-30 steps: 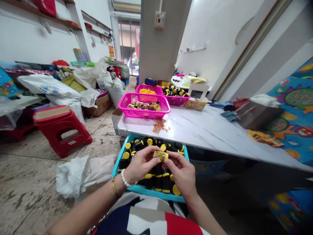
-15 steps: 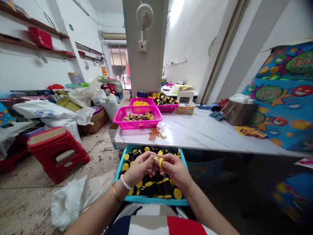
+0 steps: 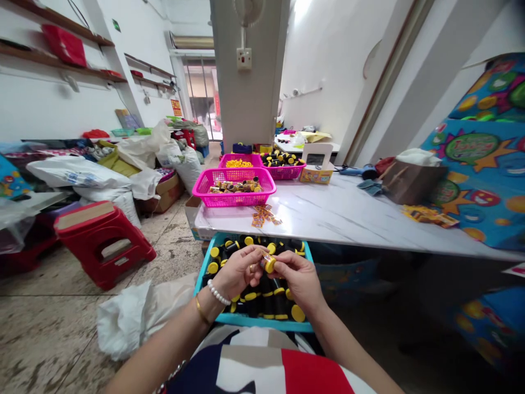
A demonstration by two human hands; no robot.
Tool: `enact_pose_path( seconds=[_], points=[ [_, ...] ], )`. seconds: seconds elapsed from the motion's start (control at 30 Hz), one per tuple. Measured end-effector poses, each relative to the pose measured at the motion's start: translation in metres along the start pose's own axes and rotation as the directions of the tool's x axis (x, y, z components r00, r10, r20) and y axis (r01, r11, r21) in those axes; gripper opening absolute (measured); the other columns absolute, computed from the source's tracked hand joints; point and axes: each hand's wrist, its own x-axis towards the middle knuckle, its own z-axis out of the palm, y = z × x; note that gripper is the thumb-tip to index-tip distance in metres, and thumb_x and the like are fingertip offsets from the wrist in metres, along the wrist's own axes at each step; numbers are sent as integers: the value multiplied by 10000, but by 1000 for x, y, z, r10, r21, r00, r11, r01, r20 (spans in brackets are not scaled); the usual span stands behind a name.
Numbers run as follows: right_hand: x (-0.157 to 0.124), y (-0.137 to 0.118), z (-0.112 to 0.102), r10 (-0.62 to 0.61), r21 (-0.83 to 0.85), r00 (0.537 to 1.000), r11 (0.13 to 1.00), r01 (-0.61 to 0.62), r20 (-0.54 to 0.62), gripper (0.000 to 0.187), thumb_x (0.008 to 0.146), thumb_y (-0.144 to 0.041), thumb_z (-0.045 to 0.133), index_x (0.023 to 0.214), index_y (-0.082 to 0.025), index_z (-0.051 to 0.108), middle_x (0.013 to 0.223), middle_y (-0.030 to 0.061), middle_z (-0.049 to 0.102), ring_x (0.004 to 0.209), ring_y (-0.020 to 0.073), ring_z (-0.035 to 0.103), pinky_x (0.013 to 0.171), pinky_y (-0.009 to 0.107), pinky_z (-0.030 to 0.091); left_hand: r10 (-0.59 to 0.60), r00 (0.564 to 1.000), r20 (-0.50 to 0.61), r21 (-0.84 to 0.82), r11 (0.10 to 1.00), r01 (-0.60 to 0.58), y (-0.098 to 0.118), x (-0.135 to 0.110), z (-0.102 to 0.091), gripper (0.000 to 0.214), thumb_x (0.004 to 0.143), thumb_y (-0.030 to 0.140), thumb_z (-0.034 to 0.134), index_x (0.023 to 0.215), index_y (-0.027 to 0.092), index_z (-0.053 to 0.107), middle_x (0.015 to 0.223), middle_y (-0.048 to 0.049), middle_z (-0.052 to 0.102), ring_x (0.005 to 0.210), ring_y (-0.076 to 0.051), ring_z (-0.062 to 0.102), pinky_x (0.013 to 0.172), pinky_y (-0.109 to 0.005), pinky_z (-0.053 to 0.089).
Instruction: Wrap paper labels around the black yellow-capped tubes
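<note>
Over the turquoise basket [image 3: 310, 284], a small yellow-capped tube [image 3: 269, 264] is held between my two hands, with a colourful label showing on its side. My left hand [image 3: 243, 267], with a white bead bracelet and a gold bangle at the wrist, pinches the tube's far end. At the yellow cap, my right hand [image 3: 296, 276] grips with thumb and fingers. Beneath both hands the basket is filled with black tubes [image 3: 267, 304] with yellow caps, partly hidden by my hands.
On the marble-patterned table [image 3: 328, 216] lie orange label stickers [image 3: 264, 216], beside a pink basket [image 3: 233, 198] of labelled tubes. Behind it stand baskets of yellow caps [image 3: 238, 163] and black tubes [image 3: 283, 158]. A red stool [image 3: 104, 241] stands left; colourful boxes [image 3: 488, 180] are stacked right.
The tube has tilted, its yellow cap now pointing more toward me. My left fingers have shifted along it and opened out somewhat. The whole view has tipped slightly downward.
</note>
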Motion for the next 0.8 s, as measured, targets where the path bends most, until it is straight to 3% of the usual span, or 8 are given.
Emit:
enact_pose_path(
  seconds=[0.1, 0.2, 0.3, 0.4, 0.5, 0.6, 0.73, 0.8],
  points=[
    [-3, 2, -2, 21, -32, 998, 999, -19, 57, 196, 714, -287, 788, 890, -224, 731, 846, 0, 704, 644, 140, 686, 628, 289, 614, -17, 999, -28, 69, 997, 19, -3, 1, 0, 364, 762, 466, 704, 798, 124, 582, 598, 30, 544, 361, -26, 438, 293, -121, 309],
    [-4, 3, -3, -6, -36, 995, 999, 10, 95, 221, 712, -260, 786, 927, -237, 740, 941, -1, 660, 654, 144, 695, 612, 297, 623, -34, 999, -11, 68, 997, 35, -5, 2, 1, 414, 773, 529, 660, 873, 133, 589, 560, 37, 544, 322, -30, 413, 273, -127, 278],
    [-3, 7, -3, -20, 82, 1000, 996, 19, 6, 134, 692, -255, 798, 811, -234, 740, 928, -22, 625, 552, 111, 670, 503, 265, 609, -56, 995, 85, 10, 998, 55, -6, 1, 1, 439, 789, 525, 638, 996, 142, 582, 580, 30, 580, 302, -27, 389, 266, -130, 258],
    [-3, 11, -4, 28, 158, 999, 987, -20, -45, 128, 682, -267, 807, 768, -227, 723, 914, -25, 621, 510, 95, 651, 447, 240, 587, -82, 995, 58, 36, 996, 80, -8, 1, 0, 397, 773, 515, 664, 900, 153, 562, 498, 63, 531, 258, -18, 314, 244, -130, 192],
    [-5, 11, -4, 46, 70, 999, 996, -47, 7, 201, 740, -280, 768, 936, -267, 725, 962, -7, 622, 584, 111, 675, 542, 269, 615, -75, 996, -46, 75, 994, 78, -11, 3, 2, 445, 739, 572, 670, 828, 153, 551, 457, 81, 482, 255, -19, 307, 241, -131, 167],
    [-9, 8, -4, -17, -83, 996, 996, 25, 86, 309, 764, -266, 745, 1068, -307, 706, 1120, 18, 573, 694, 120, 682, 658, 295, 615, -59, 996, -74, 84, 994, 65, -14, 4, 4, 463, 714, 584, 689, 814, 153, 553, 477, 71, 494, 297, -30, 376, 262, -126, 210],
    [-11, 7, -4, -190, -328, 972, 918, 225, 136, 262, 769, -207, 734, 1017, -292, 738, 1049, 37, 575, 782, 129, 640, 660, 250, 582, -87, 993, -85, 30, 996, 89, -20, 4, 2, 471, 711, 597, 685, 781, 150, 553, 469, 70, 487, 303, -25, 364, 270, -123, 220],
    [-9, 7, -5, -208, -372, 964, 892, 257, 168, 248, 758, -193, 743, 987, -290, 746, 969, 29, 582, 730, 118, 626, 608, 235, 576, -139, 987, -84, -20, 990, 138, -24, 2, -2, 478, 717, 606, 673, 762, 144, 557, 446, 71, 476, 286, -21, 330, 261, -125, 207]
  ],
)
